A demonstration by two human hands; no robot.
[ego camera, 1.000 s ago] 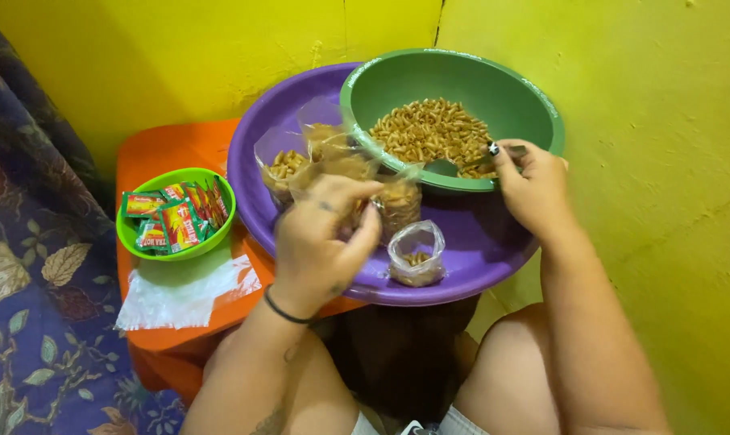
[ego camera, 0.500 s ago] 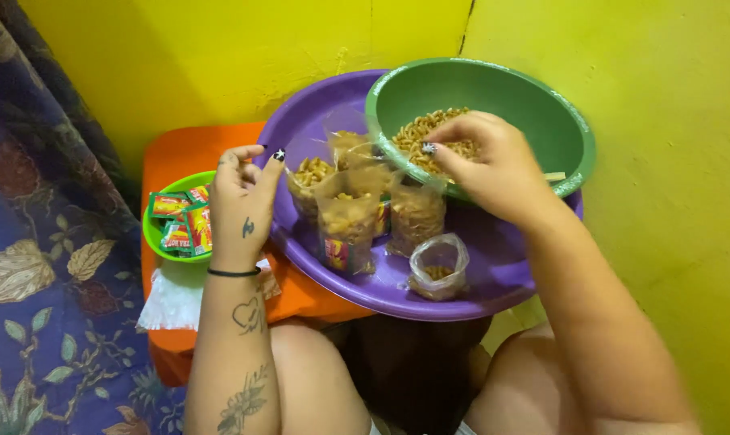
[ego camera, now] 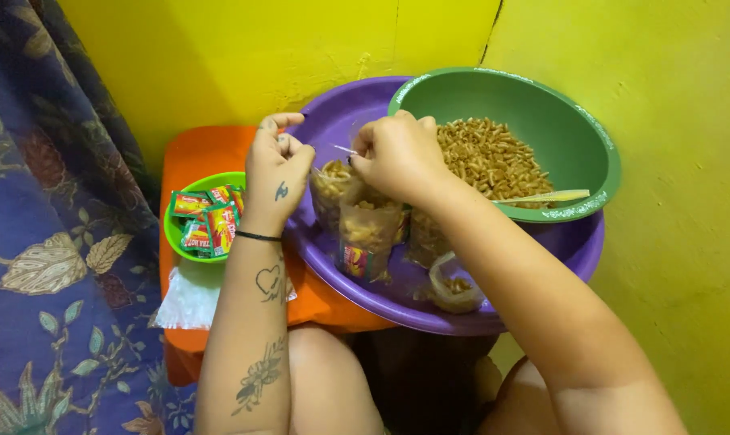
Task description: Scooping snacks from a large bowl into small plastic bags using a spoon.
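Your right hand (ego camera: pixel 397 153) has left the green bowl (ego camera: pixel 599 133) and now meets your left hand (ego camera: pixel 278 165) mid-frame; both sets of fingers pinch shut on the mouth of the filled snack bag (ego camera: pixel 337 181) (filling looks finished), standing in the purple basin (ego camera: pixel 341 113).

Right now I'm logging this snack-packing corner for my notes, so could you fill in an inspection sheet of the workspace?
Surface: orange stool bearing a purple basin.
Job's things: green bowl of fried snacks; filled clear bags in the basin.
Clutter: small green bowl of sachets; plastic sheets.
Grippers: left hand and right hand pinch a thin tie above the bags.
Cables: nothing seen.
Surroundings: yellow wall; floral curtain.
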